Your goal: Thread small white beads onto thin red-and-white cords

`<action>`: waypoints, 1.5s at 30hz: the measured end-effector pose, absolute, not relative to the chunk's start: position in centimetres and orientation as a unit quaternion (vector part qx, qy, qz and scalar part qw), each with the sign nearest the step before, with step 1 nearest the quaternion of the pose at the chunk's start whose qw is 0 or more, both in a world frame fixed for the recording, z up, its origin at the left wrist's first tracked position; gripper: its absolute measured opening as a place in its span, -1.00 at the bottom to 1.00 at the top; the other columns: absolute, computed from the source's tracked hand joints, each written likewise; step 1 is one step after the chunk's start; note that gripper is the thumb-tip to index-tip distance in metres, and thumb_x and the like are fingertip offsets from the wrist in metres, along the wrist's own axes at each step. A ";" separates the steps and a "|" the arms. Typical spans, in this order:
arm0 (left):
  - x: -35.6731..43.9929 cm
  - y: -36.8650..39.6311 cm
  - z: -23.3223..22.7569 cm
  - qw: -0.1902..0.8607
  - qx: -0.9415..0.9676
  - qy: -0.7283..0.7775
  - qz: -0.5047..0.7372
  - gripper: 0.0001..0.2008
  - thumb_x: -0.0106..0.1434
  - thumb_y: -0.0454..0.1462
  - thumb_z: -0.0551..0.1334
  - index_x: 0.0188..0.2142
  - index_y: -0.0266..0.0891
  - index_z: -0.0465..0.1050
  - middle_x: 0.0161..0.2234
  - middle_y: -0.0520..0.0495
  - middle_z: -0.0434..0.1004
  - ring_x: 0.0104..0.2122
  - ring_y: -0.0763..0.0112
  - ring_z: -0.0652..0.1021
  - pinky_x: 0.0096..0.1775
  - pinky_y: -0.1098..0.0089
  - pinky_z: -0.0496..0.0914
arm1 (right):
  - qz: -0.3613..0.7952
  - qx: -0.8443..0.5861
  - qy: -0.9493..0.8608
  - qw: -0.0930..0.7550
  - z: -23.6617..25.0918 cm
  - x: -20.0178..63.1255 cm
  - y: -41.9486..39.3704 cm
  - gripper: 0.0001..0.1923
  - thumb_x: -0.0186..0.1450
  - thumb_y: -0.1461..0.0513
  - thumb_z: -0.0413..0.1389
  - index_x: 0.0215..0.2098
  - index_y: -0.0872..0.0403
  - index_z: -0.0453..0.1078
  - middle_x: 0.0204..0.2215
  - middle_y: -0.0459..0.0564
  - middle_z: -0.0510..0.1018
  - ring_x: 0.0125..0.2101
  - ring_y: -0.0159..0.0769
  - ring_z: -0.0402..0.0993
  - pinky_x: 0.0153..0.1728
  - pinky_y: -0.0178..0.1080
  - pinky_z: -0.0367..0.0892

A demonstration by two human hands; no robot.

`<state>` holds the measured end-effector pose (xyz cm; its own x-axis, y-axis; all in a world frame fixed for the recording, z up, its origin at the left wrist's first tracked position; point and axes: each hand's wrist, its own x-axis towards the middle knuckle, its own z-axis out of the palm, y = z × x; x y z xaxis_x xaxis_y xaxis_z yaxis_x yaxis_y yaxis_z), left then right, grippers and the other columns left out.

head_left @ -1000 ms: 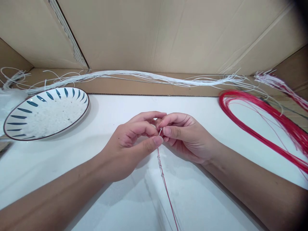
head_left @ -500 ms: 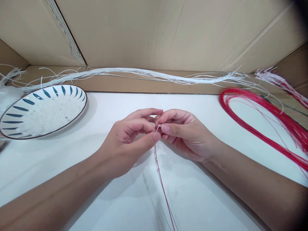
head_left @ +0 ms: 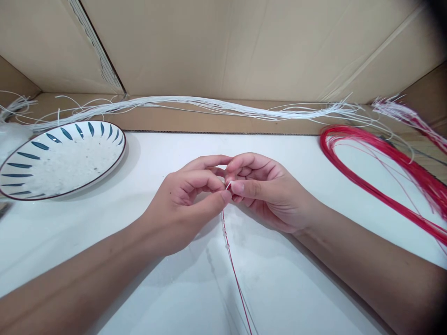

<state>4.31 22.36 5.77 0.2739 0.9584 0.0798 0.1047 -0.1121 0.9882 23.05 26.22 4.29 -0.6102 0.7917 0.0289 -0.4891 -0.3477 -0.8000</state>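
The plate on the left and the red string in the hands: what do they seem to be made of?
The plate looks like glazed ceramic: glossy white, with painted blue dashes and a thin dark rim. The red string, pinched by the left hand and the right hand, seems a thin, smooth cord, perhaps waxed or nylon; the small beads on it look like translucent plastic.

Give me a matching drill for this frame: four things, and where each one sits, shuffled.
Things:
1. plate
2. red cord bundle
3. white cord bundle
4. beaded red cord

Places:
A. along the cardboard at the back
B. hanging from the pinched fingertips of both hands
C. far left of the white table
D. right side, looped

Pairs: 1-C, 2-D, 3-A, 4-B
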 end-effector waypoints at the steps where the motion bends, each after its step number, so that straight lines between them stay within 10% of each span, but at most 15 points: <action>1: 4.3 22.4 5.7 0.507 0.615 0.433 0.421 -0.81 0.31 -0.27 0.35 -0.47 -0.14 0.59 0.17 0.00 0.52 0.20 0.18 0.48 0.13 0.23 0.47 | 0.798 -0.185 -0.408 0.403 4.3 23.0 26.2 -0.81 0.24 0.47 0.30 -0.26 0.11 0.62 -0.41 -0.13 0.67 -0.41 -0.52 0.60 -0.34 -0.48 0.51; 45: 4.6 22.7 5.9 0.506 0.627 0.466 0.366 -0.80 0.37 -0.14 0.29 -0.36 -0.12 0.60 0.03 -0.06 0.52 -0.04 0.27 0.54 -0.04 0.27 0.46 | 0.740 -0.238 -0.444 0.447 3.8 23.0 26.5 -0.77 0.12 0.37 0.45 -0.29 0.10 0.57 -0.46 -0.15 0.61 -0.46 -0.51 0.53 -0.40 -0.46 0.45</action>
<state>4.55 22.75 5.92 0.2981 0.9545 -0.0123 0.2132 -0.0540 0.9755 22.95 26.51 3.81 -0.4874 0.8721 0.0442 -0.4495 -0.2072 -0.8689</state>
